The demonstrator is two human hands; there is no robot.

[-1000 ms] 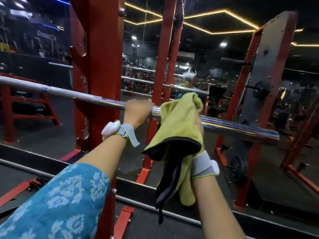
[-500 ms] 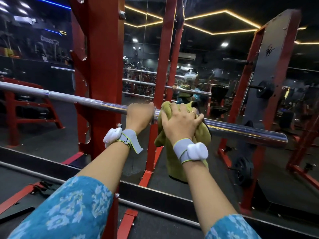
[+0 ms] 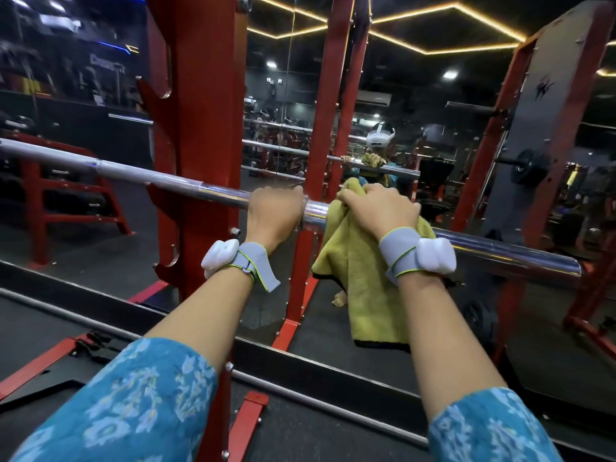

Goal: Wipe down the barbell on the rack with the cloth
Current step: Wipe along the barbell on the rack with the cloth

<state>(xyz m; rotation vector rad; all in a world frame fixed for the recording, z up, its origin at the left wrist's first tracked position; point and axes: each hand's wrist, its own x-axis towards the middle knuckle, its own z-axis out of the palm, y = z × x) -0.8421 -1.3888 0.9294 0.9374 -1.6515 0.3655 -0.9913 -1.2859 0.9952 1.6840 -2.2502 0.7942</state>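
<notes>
A long chrome barbell [image 3: 143, 176] rests across the red rack, running from the left edge down to its sleeve end at the right. My left hand [image 3: 275, 213] grips the bar just right of the rack upright, fingers curled over the top. My right hand [image 3: 380, 211] grips the yellow-green cloth [image 3: 363, 278] wrapped over the bar's sleeve beside it. Most of the cloth hangs down below the bar, showing a dark hem at its lower edge.
A red rack upright [image 3: 196, 128] with hooks stands just left of my left hand. Behind the bar a wall mirror [image 3: 280, 95] reflects the gym and me. A second red frame with a weight plate [image 3: 530, 168] stands at the right. The floor is black rubber.
My right hand brought the raised cloth down over the bar and now grips it there, slightly further right along the sleeve. My left hand has kept its grip.
</notes>
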